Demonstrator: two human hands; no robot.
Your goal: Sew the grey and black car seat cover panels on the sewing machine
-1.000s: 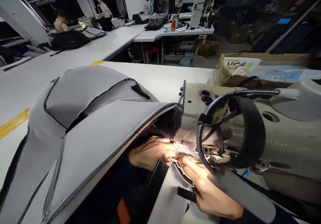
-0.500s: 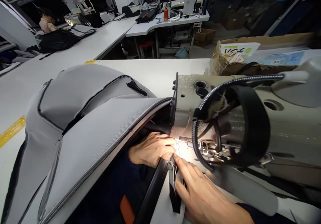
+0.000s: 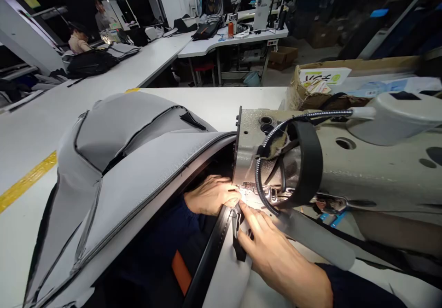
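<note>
A large grey fabric bag with black-trimmed seams lies across the table, its open side toward me. My left hand reaches inside the opening, fingers closed on the bag's edge beside the lit needle area of a sewing machine. My right hand pinches the same edge from the near side, thumb and forefinger at a short black strap folded with grey cloth. The fingertips of both hands nearly meet. A stitched black binding runs from there toward me. The needle itself is hidden.
A braided lamp cable and a black ring stand out from the machine. Behind it sits a cardboard box of papers. A blue object lies under the machine arm. Other people are at the far left.
The whole view has shifted, so the machine appears farther left and more of it shows. Both hands keep their grip beside the needle area, with little movement relative to the machine.
</note>
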